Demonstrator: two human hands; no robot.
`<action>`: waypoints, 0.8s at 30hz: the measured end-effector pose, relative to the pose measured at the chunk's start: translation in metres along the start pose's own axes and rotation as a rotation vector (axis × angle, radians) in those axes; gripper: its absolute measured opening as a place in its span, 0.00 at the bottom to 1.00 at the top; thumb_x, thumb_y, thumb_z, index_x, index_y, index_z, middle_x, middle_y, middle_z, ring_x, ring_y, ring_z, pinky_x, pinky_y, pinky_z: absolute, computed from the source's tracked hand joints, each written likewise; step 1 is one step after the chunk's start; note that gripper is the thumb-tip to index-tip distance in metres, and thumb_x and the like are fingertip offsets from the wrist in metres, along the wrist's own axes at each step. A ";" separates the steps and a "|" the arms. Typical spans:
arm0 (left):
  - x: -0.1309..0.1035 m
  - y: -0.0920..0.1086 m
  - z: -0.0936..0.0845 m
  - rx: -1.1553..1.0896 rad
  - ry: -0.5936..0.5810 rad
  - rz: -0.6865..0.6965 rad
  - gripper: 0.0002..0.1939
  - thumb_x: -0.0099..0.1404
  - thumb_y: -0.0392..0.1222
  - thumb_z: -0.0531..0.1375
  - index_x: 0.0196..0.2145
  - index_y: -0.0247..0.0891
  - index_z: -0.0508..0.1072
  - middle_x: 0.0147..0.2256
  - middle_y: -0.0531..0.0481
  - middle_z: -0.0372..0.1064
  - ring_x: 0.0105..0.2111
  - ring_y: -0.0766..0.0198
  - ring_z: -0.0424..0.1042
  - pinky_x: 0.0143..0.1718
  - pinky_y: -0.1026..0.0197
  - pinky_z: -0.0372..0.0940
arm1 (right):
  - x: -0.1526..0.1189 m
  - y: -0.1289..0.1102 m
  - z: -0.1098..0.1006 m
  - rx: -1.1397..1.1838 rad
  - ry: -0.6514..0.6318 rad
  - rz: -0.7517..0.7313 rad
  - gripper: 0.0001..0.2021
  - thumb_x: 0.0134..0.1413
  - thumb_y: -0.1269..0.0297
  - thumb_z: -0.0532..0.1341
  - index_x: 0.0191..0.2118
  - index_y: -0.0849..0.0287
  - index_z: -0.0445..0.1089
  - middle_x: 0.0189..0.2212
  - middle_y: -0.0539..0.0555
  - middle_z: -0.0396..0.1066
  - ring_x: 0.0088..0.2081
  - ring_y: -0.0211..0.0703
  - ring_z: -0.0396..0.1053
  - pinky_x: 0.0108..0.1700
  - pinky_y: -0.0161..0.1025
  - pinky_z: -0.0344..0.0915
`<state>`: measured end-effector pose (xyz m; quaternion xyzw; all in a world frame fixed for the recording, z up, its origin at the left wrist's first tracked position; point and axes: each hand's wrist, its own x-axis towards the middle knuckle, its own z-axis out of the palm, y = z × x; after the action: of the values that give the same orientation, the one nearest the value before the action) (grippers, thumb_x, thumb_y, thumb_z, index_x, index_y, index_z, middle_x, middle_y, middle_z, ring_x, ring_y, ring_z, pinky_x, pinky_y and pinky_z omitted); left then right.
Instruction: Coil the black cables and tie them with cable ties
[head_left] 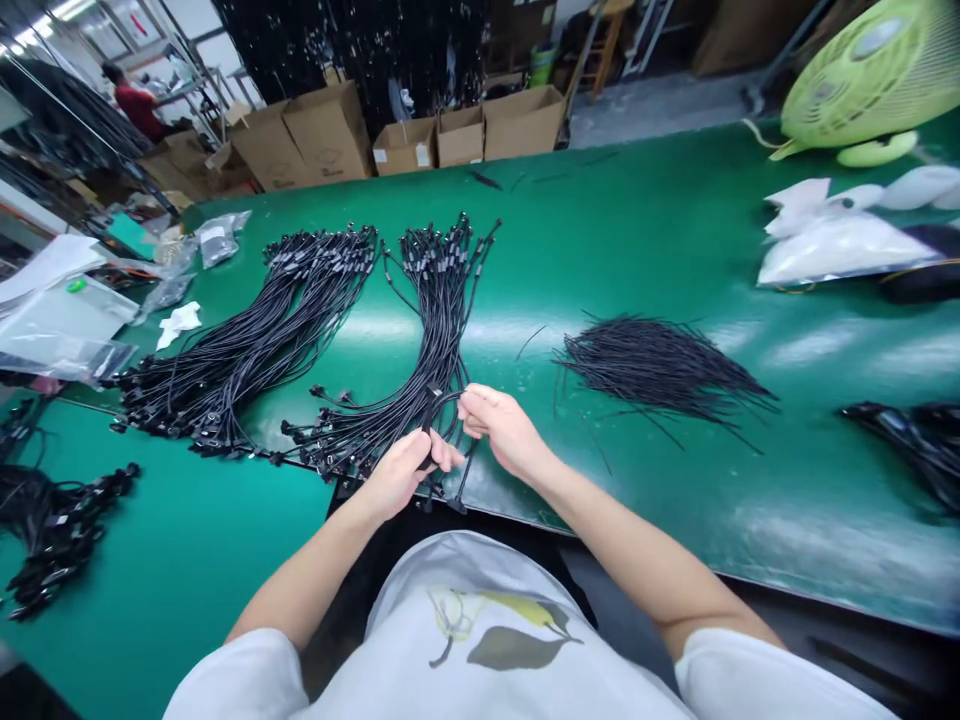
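White shirt (375, 650) fronts cable bundles (439, 320), boxes (330, 135) standing beyond.

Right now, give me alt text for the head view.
A person's left hand and right hand hold a black cable near the lower end of a cable bundle on a green table; a larger bundle lies left, a pile of thin black strips right.

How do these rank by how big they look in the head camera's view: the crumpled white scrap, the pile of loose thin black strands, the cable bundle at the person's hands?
1. Cable bundle, reaching farthest up and down.
2. Strand pile, wide but shallower.
3. White scrap, clearly smallest.
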<state>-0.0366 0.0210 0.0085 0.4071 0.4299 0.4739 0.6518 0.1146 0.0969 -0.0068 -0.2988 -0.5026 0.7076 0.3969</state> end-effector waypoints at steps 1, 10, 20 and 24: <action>0.000 -0.006 0.003 0.028 0.051 0.007 0.21 0.66 0.58 0.55 0.26 0.37 0.63 0.25 0.51 0.61 0.35 0.61 0.68 0.42 0.58 0.62 | -0.002 0.002 0.003 0.127 0.030 0.032 0.20 0.57 0.47 0.59 0.25 0.59 0.60 0.16 0.41 0.44 0.19 0.30 0.41 0.23 0.32 0.47; 0.000 -0.031 0.006 0.565 0.018 0.043 0.23 0.69 0.54 0.50 0.52 0.35 0.67 0.46 0.41 0.67 0.42 0.58 0.68 0.49 0.53 0.63 | -0.022 0.005 0.022 0.222 0.005 -0.014 0.22 0.52 0.44 0.63 0.43 0.57 0.64 0.38 0.53 0.67 0.28 0.34 0.64 0.22 0.30 0.57; -0.006 -0.044 0.029 -0.041 -0.332 -0.202 0.28 0.61 0.66 0.55 0.38 0.34 0.70 0.26 0.51 0.65 0.28 0.63 0.68 0.45 0.49 0.68 | -0.027 -0.015 0.018 0.352 -0.046 0.035 0.13 0.60 0.52 0.58 0.36 0.58 0.62 0.25 0.43 0.52 0.17 0.23 0.45 0.16 0.24 0.42; -0.009 -0.032 0.037 -0.300 -0.264 -0.413 0.25 0.61 0.63 0.58 0.35 0.34 0.69 0.25 0.52 0.63 0.26 0.65 0.66 0.43 0.49 0.68 | -0.023 -0.019 0.011 0.377 -0.097 0.091 0.16 0.58 0.50 0.59 0.33 0.59 0.61 0.24 0.42 0.52 0.17 0.23 0.43 0.15 0.23 0.41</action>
<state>0.0053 0.0011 -0.0088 0.2682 0.3403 0.3323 0.8377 0.1227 0.0750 0.0153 -0.2070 -0.3656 0.8199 0.3889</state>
